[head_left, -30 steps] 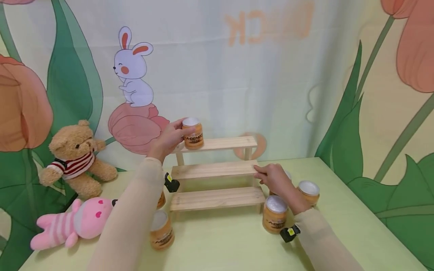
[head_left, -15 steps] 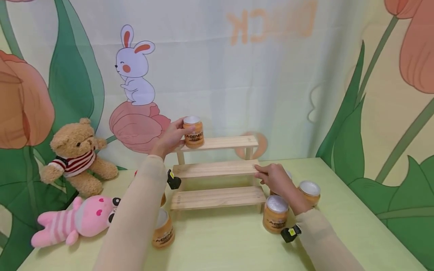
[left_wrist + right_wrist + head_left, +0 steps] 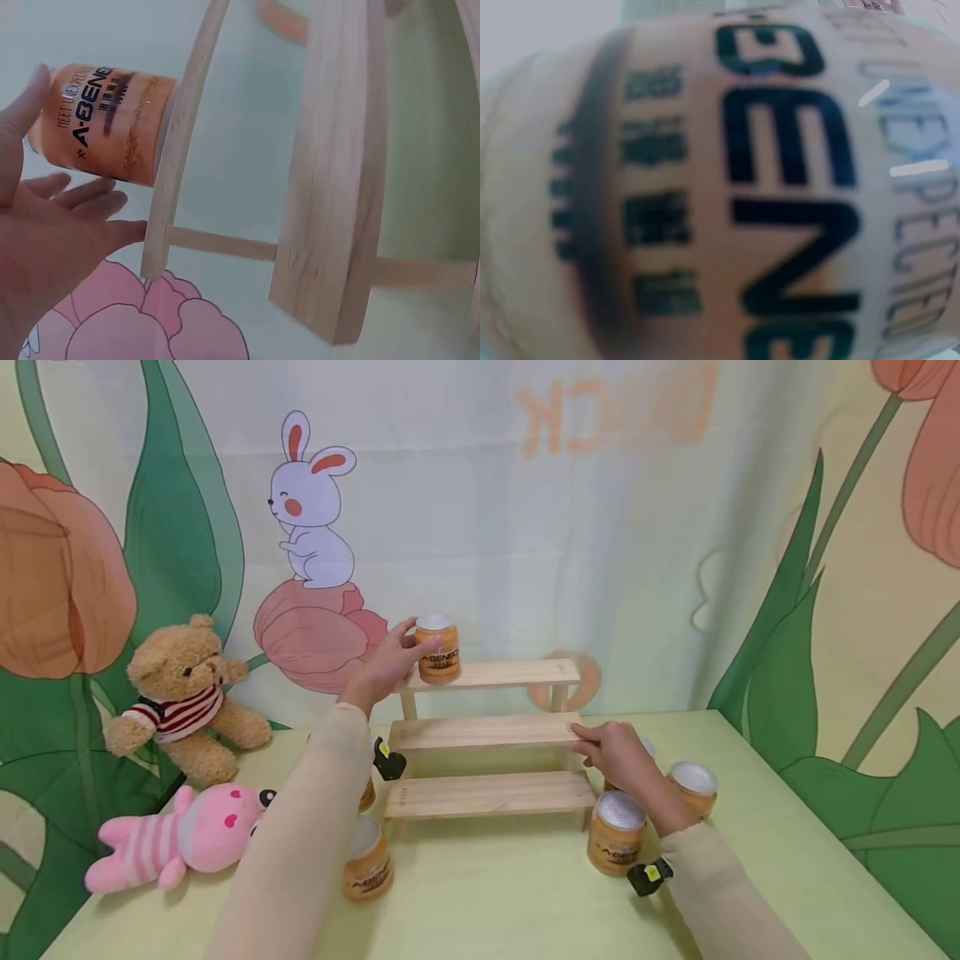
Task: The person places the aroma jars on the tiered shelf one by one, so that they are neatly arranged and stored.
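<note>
On the left end of the top tier stands an orange can (image 3: 439, 662) with a silver lid, upright. My left hand (image 3: 386, 664) holds it from the left, thumb across its front. In the left wrist view the can (image 3: 112, 124) meets the top board with its base, and the fingers (image 3: 90, 199) lie along its side. The three-tier wooden stand (image 3: 487, 731) has bare middle and bottom boards. My right hand (image 3: 615, 756) pinches the right end of the middle board. Lettering on a can (image 3: 787, 165) fills the right wrist view and hides that hand.
More orange cans stand on the table: one at front left (image 3: 369, 860), one partly behind the left sleeve, and a front-right can (image 3: 617, 835) and others near the right arm. A teddy bear (image 3: 187, 702) and pink plush toy (image 3: 180, 839) are at left.
The whole head view has shifted slightly rightward. The left hand remains at the can on the top tier, and the right hand keeps its place on the middle board.
</note>
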The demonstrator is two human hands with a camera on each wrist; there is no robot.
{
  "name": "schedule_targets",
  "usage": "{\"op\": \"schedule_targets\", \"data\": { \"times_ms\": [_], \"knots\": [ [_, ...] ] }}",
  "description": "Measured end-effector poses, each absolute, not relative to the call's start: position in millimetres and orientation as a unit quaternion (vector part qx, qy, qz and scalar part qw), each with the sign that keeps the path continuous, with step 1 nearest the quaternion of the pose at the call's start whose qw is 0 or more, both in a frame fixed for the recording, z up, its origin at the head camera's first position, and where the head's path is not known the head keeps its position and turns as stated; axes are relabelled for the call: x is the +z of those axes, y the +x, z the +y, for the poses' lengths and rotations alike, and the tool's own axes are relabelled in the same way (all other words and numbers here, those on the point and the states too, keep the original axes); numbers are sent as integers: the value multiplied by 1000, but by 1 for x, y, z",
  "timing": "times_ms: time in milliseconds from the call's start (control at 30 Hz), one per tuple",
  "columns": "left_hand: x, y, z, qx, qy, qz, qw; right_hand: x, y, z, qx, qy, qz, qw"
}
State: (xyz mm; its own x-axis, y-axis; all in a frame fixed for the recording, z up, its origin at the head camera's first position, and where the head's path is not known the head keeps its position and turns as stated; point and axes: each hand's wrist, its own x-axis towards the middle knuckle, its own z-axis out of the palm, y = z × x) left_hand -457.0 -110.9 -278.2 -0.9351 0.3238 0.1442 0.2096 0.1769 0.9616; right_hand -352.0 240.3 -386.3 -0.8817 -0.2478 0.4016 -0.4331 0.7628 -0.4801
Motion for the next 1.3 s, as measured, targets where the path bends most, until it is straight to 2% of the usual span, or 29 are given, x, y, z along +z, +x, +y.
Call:
{"op": "schedule_targets", "data": {
  "times_ms": [100, 467, 733, 933, 1067, 1300],
  "knots": [
    [-276, -450, -119, 572, 171, 802, 20, -386, -353, 240, 294, 185, -924, 157],
    [-275, -410, -149, 560, 216, 799, -22, -388, -351, 240, 291, 176, -927, 158],
    [-287, -377, -167, 561, 245, 789, -44, -388, -353, 240, 294, 174, -926, 158],
    [-302, -353, -183, 537, 266, 799, -36, -389, -352, 239, 296, 173, -927, 153],
    [-316, -349, -196, 530, 244, 811, -39, -388, -352, 240, 297, 175, -926, 157],
    [-346, -358, -221, 523, 150, 838, -39, -389, -353, 239, 301, 176, -925, 147]
  ]
}}
